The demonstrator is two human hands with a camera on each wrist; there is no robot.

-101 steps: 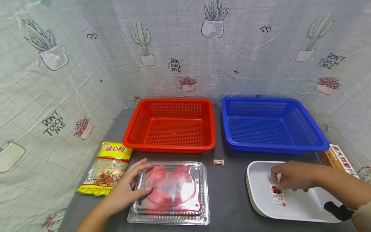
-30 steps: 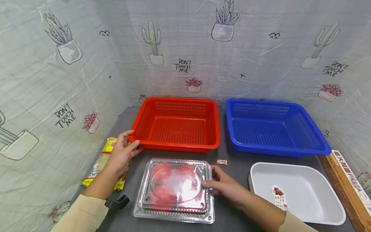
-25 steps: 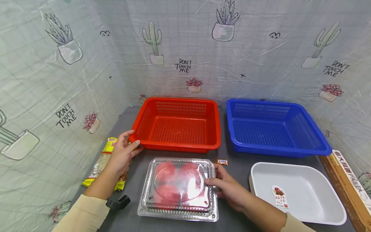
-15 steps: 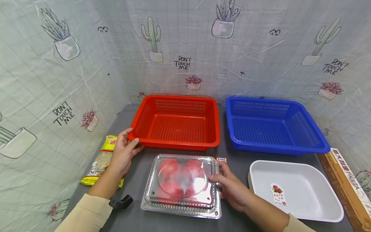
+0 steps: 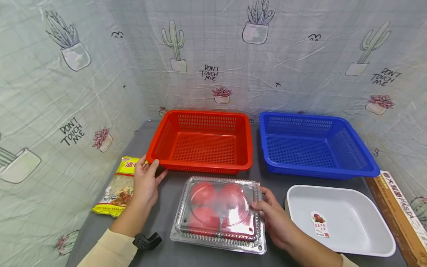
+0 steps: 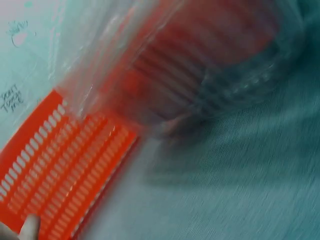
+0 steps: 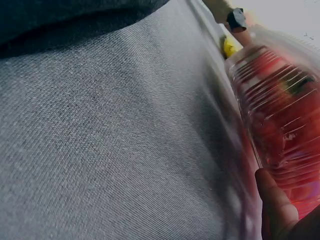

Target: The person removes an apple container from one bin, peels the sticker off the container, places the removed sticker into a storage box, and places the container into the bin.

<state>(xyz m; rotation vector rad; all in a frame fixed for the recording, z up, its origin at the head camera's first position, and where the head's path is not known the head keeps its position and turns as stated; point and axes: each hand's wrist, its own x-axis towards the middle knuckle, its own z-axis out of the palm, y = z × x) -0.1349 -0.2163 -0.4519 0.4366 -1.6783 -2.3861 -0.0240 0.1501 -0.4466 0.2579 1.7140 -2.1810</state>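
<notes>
A clear plastic clamshell box (image 5: pixel 218 211) of red tomatoes lies on the grey table, in front of the red basket (image 5: pixel 200 167). My right hand (image 5: pixel 263 198) grips the box's right edge, thumb on the lid and fingers round the rim. The right wrist view shows the thumb (image 7: pixel 272 200) against the blurred box (image 7: pixel 280 110). My left hand (image 5: pixel 148 165) holds the red basket's front-left corner between thumb and fingers. A fingertip (image 6: pixel 30 225) shows by the basket wall (image 6: pixel 65 165) in the left wrist view, with the box (image 6: pixel 200 65) blurred beyond.
A blue basket (image 5: pixel 317 172) stands right of the red one. A white tray (image 5: pixel 353 218) with a small sticker (image 5: pixel 321 224) sits at the front right, a long pasta box (image 5: pixel 400 207) beside it. A yellow pasta bag (image 5: pixel 118 189) lies left of my left hand.
My right hand left the white tray, took the clamshell's right edge and slid the box to the right. My left hand moved off the box to the red basket's corner and stays there.
</notes>
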